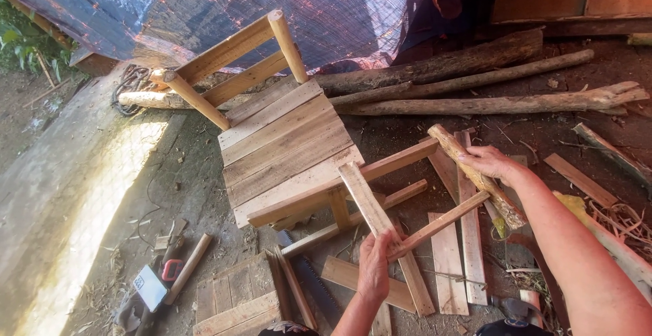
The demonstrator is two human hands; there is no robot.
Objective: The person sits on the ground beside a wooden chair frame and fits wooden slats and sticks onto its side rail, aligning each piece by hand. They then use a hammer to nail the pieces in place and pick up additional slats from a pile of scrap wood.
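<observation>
Wooden chair [285, 149]: lies tipped on the dirt floor [183, 173] before you.
Left hand [373, 268]: your fingers are clamped on two crossed slats [380, 217].
Right hand [487, 161]: closed around the rough chair leg [475, 173].
Saw [309, 275]: beside scrap boards.

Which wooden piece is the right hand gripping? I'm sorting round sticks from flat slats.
The right hand grips the round, bark-covered stick, unlike the flat slat in the left hand.

A pale wooden chair [285, 146] lies tipped, back toward eleven o'clock; a thin slat [441, 224] slants across at five o'clock.
</observation>
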